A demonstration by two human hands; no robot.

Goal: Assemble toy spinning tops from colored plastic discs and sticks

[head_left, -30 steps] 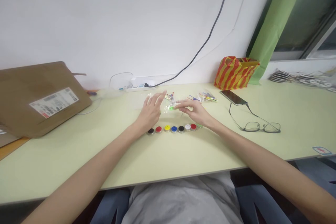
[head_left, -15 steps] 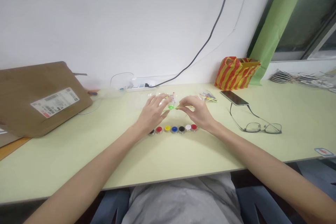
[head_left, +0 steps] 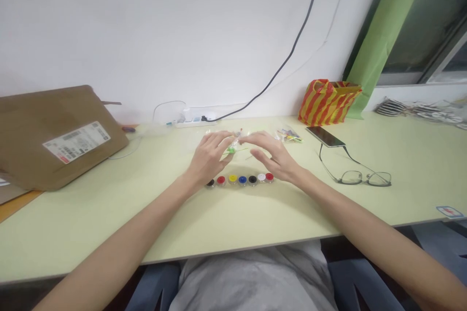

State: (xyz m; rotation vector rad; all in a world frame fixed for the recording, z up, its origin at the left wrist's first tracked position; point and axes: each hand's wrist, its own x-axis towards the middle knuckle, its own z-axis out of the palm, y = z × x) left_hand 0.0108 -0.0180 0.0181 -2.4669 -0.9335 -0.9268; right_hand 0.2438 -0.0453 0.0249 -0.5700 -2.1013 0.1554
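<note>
My left hand (head_left: 210,156) pinches a small bright green round piece (head_left: 231,149) between thumb and fingers. A thin green strand sticks out from it to the right. My right hand (head_left: 272,153) is open just to the right, thumb and forefinger apart, its fingertips close to the left hand's. Below the hands, a row of small round pieces with clear sides and coloured tops stands on the table: black (head_left: 210,183), red (head_left: 221,181), yellow (head_left: 233,179), blue (head_left: 242,180), another black, white (head_left: 261,177) and another red. Their exact kind is unclear.
Behind my right hand lies a clear bag of colourful small parts (head_left: 289,135). Further right are a phone (head_left: 326,136), glasses (head_left: 365,177) and a striped bag (head_left: 328,102). A cardboard box (head_left: 58,136) stands left; a power strip (head_left: 195,119) lies by the wall.
My right hand has let go of the green strand and spread its thumb and fingers. The green piece has shifted slightly left and down in my left hand.
</note>
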